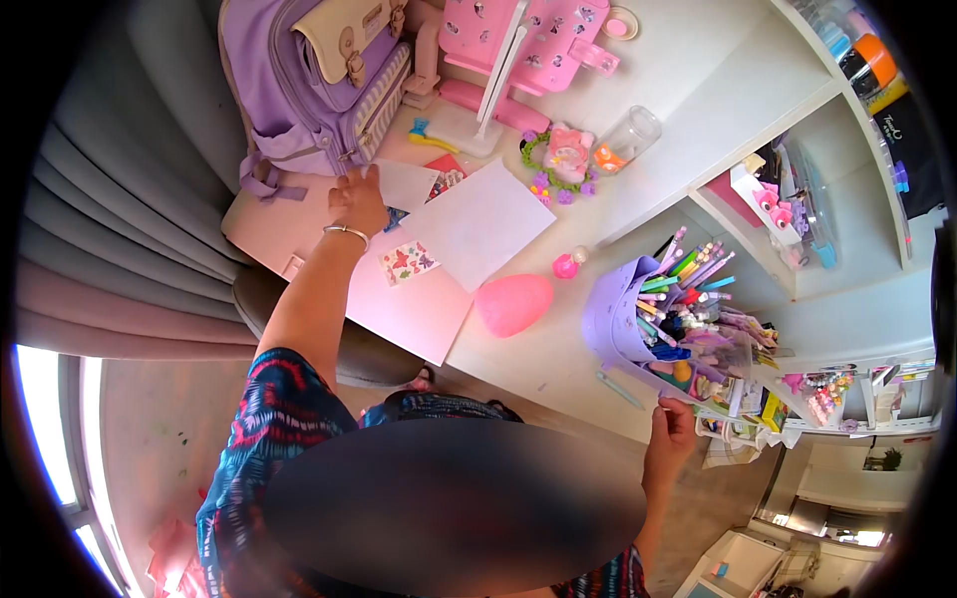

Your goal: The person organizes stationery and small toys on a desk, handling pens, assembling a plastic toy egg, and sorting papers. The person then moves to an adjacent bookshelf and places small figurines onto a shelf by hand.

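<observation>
My left hand (357, 203), with a bracelet at the wrist, reaches over the desk to the lower edge of a purple backpack (304, 85). Its fingers are slightly bent and apart, by the bag's base; whether they touch it is hard to tell. Beside this hand lie white paper sheets (480, 221), a butterfly sticker sheet (409, 262) and a red patterned card (448, 177), on a pink desk mat (419, 319). My right hand (673, 434) hangs at the desk's front edge, fingers curled, nothing visible in them. A pale pen (619, 390) lies near it.
A purple organizer (610, 314) packed with pens stands at the right. A pink egg-shaped object (513, 304) and a small pink bottle (569, 262) are mid-desk. Behind are a clear jar (628, 138), a pink clock (568, 151) and a white stand (501, 75). Shelves (738, 149) rise at right.
</observation>
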Action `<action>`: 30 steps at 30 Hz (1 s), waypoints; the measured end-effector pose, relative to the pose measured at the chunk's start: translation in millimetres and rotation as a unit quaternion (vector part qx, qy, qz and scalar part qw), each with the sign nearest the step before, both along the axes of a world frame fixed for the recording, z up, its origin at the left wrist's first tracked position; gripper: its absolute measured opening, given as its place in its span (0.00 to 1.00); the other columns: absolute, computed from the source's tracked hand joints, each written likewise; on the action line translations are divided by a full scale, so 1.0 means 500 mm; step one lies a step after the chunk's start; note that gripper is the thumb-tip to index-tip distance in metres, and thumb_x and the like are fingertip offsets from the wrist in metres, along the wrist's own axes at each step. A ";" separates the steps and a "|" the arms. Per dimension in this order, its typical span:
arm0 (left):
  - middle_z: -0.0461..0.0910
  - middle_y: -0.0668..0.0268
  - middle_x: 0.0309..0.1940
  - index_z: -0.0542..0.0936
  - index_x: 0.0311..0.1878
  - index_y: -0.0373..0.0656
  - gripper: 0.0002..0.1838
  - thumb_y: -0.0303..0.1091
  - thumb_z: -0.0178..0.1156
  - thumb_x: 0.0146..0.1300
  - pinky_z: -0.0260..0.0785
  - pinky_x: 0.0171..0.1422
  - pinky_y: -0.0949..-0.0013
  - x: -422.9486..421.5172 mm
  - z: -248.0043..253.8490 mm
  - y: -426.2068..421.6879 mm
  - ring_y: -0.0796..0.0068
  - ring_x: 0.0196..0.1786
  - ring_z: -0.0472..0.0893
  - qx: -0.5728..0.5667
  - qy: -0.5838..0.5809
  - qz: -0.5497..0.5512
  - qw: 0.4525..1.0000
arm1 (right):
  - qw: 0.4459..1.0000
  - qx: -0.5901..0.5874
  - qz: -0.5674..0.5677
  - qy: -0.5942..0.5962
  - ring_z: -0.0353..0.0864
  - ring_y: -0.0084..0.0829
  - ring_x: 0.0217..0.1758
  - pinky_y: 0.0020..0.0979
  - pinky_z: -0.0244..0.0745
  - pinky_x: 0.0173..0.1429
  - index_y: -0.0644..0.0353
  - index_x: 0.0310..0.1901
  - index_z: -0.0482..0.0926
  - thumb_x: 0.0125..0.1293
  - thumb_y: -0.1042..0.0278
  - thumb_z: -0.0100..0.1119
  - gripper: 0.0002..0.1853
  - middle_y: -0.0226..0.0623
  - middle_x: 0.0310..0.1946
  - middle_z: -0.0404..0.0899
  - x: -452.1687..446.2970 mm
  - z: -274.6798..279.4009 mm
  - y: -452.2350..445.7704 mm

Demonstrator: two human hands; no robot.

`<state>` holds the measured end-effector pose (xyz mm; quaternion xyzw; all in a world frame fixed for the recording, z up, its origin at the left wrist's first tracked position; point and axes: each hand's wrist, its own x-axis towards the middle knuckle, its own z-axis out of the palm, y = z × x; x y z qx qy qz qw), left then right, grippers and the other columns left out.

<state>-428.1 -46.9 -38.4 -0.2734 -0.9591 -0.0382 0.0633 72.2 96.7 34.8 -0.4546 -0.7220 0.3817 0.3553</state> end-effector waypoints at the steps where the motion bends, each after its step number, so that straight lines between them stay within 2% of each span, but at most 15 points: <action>1: 0.71 0.60 0.51 0.69 0.55 0.47 0.25 0.33 0.56 0.51 0.65 0.56 0.60 -0.005 -0.018 -0.004 0.59 0.54 0.71 0.009 0.058 -0.036 0.998 | 1.000 0.004 0.000 0.000 0.63 0.12 0.26 0.16 0.58 0.30 0.62 0.37 0.75 0.57 0.80 0.56 0.07 0.22 0.26 0.68 -0.002 0.000 0.000; 4: 0.74 0.62 0.46 0.72 0.48 0.48 0.18 0.35 0.55 0.52 0.68 0.51 0.60 -0.012 -0.046 -0.010 0.61 0.51 0.74 0.057 0.070 -0.120 0.989 | 1.000 -0.008 0.004 -0.005 0.63 0.12 0.26 0.16 0.58 0.30 0.62 0.37 0.75 0.57 0.80 0.56 0.07 0.23 0.26 0.68 -0.008 0.007 -0.004; 7: 0.77 0.64 0.39 0.75 0.40 0.47 0.10 0.35 0.55 0.53 0.70 0.46 0.62 -0.028 -0.042 -0.005 0.64 0.46 0.76 0.014 0.044 -0.129 0.991 | 1.000 -0.013 0.007 0.013 0.63 0.12 0.26 0.16 0.59 0.31 0.62 0.37 0.75 0.57 0.80 0.56 0.07 0.23 0.26 0.68 -0.017 0.009 -0.006; 10: 0.78 0.65 0.35 0.76 0.36 0.46 0.08 0.33 0.55 0.51 0.70 0.44 0.63 -0.041 -0.033 0.010 0.64 0.43 0.78 -0.013 0.040 -0.080 0.996 | 1.000 0.004 0.008 0.007 0.63 0.12 0.27 0.15 0.59 0.31 0.62 0.37 0.75 0.56 0.81 0.56 0.07 0.23 0.28 0.69 -0.019 0.002 -0.003; 13: 0.78 0.64 0.32 0.76 0.35 0.45 0.07 0.30 0.56 0.50 0.70 0.42 0.63 -0.032 0.008 0.018 0.64 0.40 0.79 0.106 0.129 -0.105 0.980 | 1.000 -0.008 0.011 0.011 0.64 0.13 0.27 0.15 0.60 0.32 0.62 0.37 0.75 0.56 0.81 0.56 0.07 0.23 0.28 0.69 -0.022 0.005 -0.004; 16: 0.78 0.61 0.32 0.75 0.38 0.43 0.12 0.33 0.59 0.49 0.71 0.44 0.62 0.013 0.040 0.062 0.62 0.41 0.79 0.083 0.071 -0.115 0.987 | 1.000 -0.019 0.016 0.005 0.65 0.14 0.28 0.16 0.61 0.33 0.62 0.37 0.75 0.56 0.81 0.56 0.07 0.24 0.30 0.70 -0.027 0.001 -0.004; 19: 0.77 0.56 0.33 0.73 0.44 0.41 0.19 0.38 0.62 0.49 0.70 0.48 0.61 0.108 0.145 0.069 0.60 0.43 0.78 0.008 -0.144 -0.191 0.971 | 1.000 -0.011 0.026 -0.005 0.66 0.14 0.28 0.16 0.62 0.33 0.61 0.37 0.75 0.56 0.81 0.56 0.07 0.25 0.30 0.70 -0.046 0.007 -0.007; 22: 0.76 0.51 0.38 0.71 0.48 0.39 0.28 0.43 0.65 0.45 0.69 0.52 0.59 0.057 0.097 0.064 0.56 0.45 0.76 0.101 -0.187 -0.243 0.946 | 1.000 -0.001 0.030 0.002 0.66 0.15 0.28 0.17 0.63 0.34 0.62 0.37 0.76 0.56 0.82 0.56 0.07 0.26 0.31 0.71 -0.047 0.019 -0.006; 25: 0.74 0.51 0.45 0.71 0.50 0.39 0.31 0.46 0.67 0.43 0.69 0.53 0.58 -0.005 0.030 0.058 0.54 0.48 0.75 0.080 -0.095 -0.067 0.990 | 0.999 0.003 0.024 -0.032 0.66 0.15 0.28 0.17 0.63 0.34 0.61 0.37 0.76 0.55 0.82 0.56 0.07 0.25 0.30 0.71 -0.031 0.015 -0.004; 28: 0.73 0.53 0.45 0.72 0.50 0.38 0.32 0.46 0.67 0.42 0.67 0.55 0.60 -0.011 0.009 0.041 0.55 0.51 0.74 -0.034 -0.096 -0.001 0.995 | 0.999 -0.014 0.013 -0.043 0.66 0.13 0.28 0.15 0.62 0.34 0.62 0.37 0.75 0.58 0.80 0.56 0.06 0.23 0.27 0.71 -0.030 0.011 -0.014; 30: 0.73 0.53 0.47 0.72 0.50 0.39 0.32 0.46 0.67 0.42 0.67 0.55 0.61 -0.011 0.028 0.045 0.57 0.51 0.74 -0.045 -0.120 0.007 0.992 | 0.999 -0.025 0.020 -0.035 0.66 0.13 0.29 0.15 0.62 0.34 0.62 0.37 0.75 0.58 0.81 0.56 0.06 0.23 0.28 0.71 -0.029 0.009 -0.015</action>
